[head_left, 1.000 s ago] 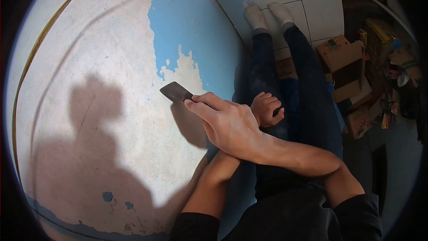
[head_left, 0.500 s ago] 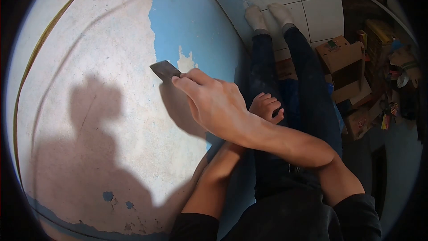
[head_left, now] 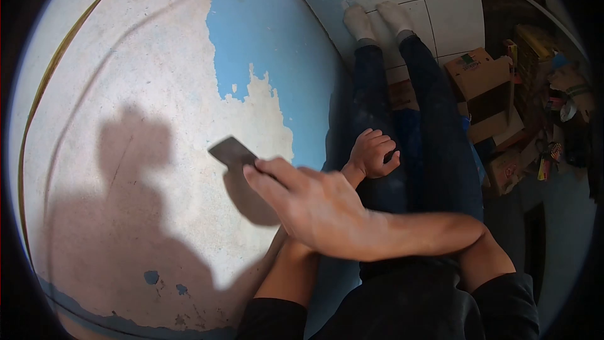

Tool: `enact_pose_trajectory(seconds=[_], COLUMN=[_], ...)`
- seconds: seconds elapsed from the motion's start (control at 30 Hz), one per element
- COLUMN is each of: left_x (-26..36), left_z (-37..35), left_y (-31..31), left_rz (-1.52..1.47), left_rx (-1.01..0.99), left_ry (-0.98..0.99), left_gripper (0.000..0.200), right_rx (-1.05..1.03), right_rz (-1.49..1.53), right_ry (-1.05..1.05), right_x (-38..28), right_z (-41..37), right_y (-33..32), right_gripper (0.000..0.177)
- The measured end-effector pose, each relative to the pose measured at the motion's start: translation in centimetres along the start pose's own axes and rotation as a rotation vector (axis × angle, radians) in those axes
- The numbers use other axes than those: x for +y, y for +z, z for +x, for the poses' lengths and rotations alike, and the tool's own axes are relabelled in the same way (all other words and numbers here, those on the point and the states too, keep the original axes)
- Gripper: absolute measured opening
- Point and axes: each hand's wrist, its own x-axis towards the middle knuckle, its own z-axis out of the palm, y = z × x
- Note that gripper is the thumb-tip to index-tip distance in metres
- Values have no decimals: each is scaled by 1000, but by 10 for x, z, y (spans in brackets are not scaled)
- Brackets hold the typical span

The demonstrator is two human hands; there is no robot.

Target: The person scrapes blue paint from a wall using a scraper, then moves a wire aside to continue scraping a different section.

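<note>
My right hand (head_left: 314,204) grips a flat, dark scraper blade (head_left: 233,152), whose broad end points to the upper left over the bared, whitish part of the wall (head_left: 170,170). The blade's shadow falls just below it; whether its edge touches the wall I cannot tell. Blue paint (head_left: 258,19) with a ragged edge remains above and to the right of the blade. My left hand (head_left: 373,154) is loosely curled in front of the trouser legs, beyond my right forearm, and no object shows in it.
Two feet in light socks (head_left: 358,23) stand on white floor tiles (head_left: 447,22). Open cardboard boxes (head_left: 470,72) and mixed clutter lie at the right. A yellowish strip (head_left: 60,56) curves along the wall's left side. Shadows of a head and shoulders fall on the wall.
My right hand has moved down with the scraper. The bare patch formerly behind that hand now shows more fully. My left hand has stayed nearly in place.
</note>
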Motion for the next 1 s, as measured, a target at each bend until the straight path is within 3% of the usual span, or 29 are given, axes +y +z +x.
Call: enact_pose_trajectory(seconds=[0.07, 0.2, 0.43, 0.6, 0.8, 0.9, 0.93, 1.0], left_x=[0, -2, 0, 3, 5, -2, -3, 2], left_z=[2, -1, 2, 3, 3, 2, -1, -1], left_y=[-3, 0, -5, -6, -8, -3, -6, -11], left_rz=[11, 32, 5, -4, 2, 28, 69, 60], left_rx=[-6, -11, -41, 4, -39, -6, -116, -140], left_ry=[2, 21, 7, 29, 5, 62, 15, -16], left_gripper=[27, 27, 27, 27, 25, 26, 24, 23], right_rx=[-39, 105, 41, 103, 79, 87, 73, 61], right_rz=[-28, -61, -29, -11, 17, -10, -19, 20], right_ry=[0, -55, 83, 183, 154, 184, 209, 190], right_x=[-4, 24, 44, 76, 62, 83, 88, 77], right_z=[-6, 33, 3, 52, 20, 55, 62, 49], right_y=[-4, 9, 17, 23, 17, 21, 21, 18], right_gripper=[49, 44, 45, 30, 29, 31, 31, 29])
